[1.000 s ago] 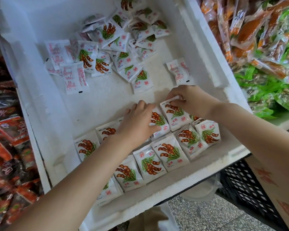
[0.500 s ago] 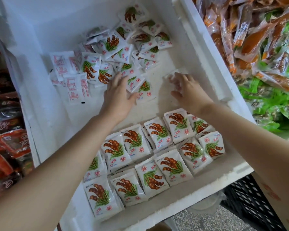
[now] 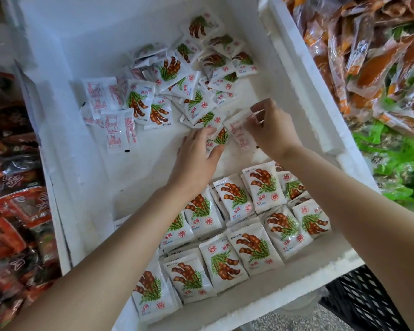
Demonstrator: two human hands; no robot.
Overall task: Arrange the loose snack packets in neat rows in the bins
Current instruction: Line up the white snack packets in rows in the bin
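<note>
A white foam bin (image 3: pixel 81 177) holds small white snack packets printed with brown pods and green leaves. Several lie in two neat rows (image 3: pixel 237 225) along the near side. A loose heap (image 3: pixel 177 84) fills the far half, some face down with red print. My left hand (image 3: pixel 196 156) grips a face-up packet (image 3: pixel 221 137) at the heap's near edge. Just to its right, my right hand (image 3: pixel 270 127) pinches a face-down packet (image 3: pixel 240 132) by its far end.
A bin of orange and green snack bags (image 3: pixel 380 75) stands to the right. Dark red packets (image 3: pixel 12 187) fill the bin on the left. A black plastic crate (image 3: pixel 363 299) sits below at the lower right. Bare foam floor (image 3: pixel 134 177) shows between heap and rows.
Both hands left the near rows and reached to the loose heap. The left hand took hold of a face-up packet and the right picked up the stray face-down packet.
</note>
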